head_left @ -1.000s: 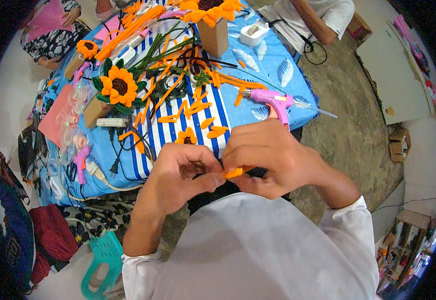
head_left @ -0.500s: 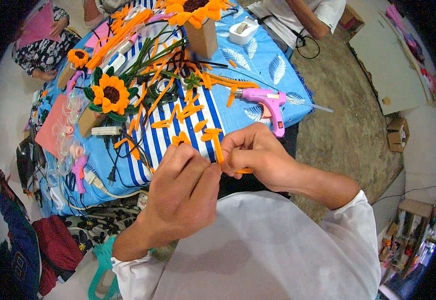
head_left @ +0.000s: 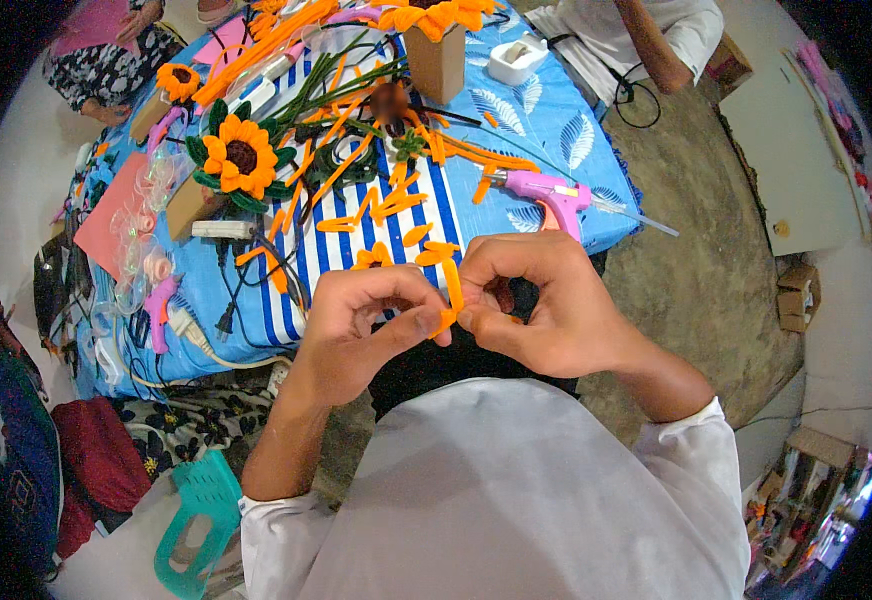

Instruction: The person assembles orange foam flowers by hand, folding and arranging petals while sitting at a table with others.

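Note:
Between my two hands, at the near edge of the table, is a bent orange pipe cleaner (head_left: 455, 288). My left hand (head_left: 361, 325) pinches its lower end between thumb and fingertips. Beside it, my right hand (head_left: 546, 305) pinches the same piece, thumb against the curled fingers. Just beyond my fingers lie folded orange pipe-cleaner petals (head_left: 397, 204) on the striped cloth, and another looped orange piece (head_left: 374, 256) is partly hidden behind my left hand. A pink glue gun (head_left: 548, 192) rests past my right hand, its handle partly covered by it.
A sunflower (head_left: 240, 157) with green leaves lies left of centre; another tops a brown box (head_left: 435, 65). A white power strip (head_left: 223, 230), cables and a second glue gun (head_left: 160, 312) sit at left. A tape dispenser (head_left: 517, 62) stands far right. Other people sit around the table.
My hands have turned and spread slightly, showing more of the orange pipe cleaner, which is now bent at its lower end. The view has shifted a little.

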Motion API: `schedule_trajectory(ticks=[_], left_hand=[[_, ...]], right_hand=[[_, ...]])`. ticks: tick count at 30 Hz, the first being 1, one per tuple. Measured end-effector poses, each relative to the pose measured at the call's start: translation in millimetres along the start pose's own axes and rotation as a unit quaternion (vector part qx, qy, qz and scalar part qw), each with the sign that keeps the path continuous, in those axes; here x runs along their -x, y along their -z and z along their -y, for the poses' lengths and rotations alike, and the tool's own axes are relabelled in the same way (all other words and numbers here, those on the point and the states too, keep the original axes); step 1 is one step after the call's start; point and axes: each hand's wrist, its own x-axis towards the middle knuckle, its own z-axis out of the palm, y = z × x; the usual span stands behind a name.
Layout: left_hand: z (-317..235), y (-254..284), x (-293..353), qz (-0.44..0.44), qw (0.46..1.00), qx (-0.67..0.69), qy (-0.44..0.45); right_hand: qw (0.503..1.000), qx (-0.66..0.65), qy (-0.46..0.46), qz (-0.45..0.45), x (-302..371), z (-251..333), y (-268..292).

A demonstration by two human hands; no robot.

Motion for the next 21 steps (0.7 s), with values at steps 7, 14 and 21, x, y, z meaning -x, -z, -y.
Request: schedule_trajectory(ticks=[7, 14, 21], left_hand=[[8, -15, -2, -0.025, 0.996, -0.034, -0.072], [13, -28, -6, -0.099, 0.94, -0.264, -0.195], [17, -41, 2, -0.236, 0.932, -0.226, -0.156]], right_hand=[[0.994, 0.06, 0.088, 0.007, -1, -9, 3], [0.997, -0.031, -0.07, 0.005, 10, -20, 0], [0.994, -0.015, -0.107, 0.008, 16, -26, 6]])
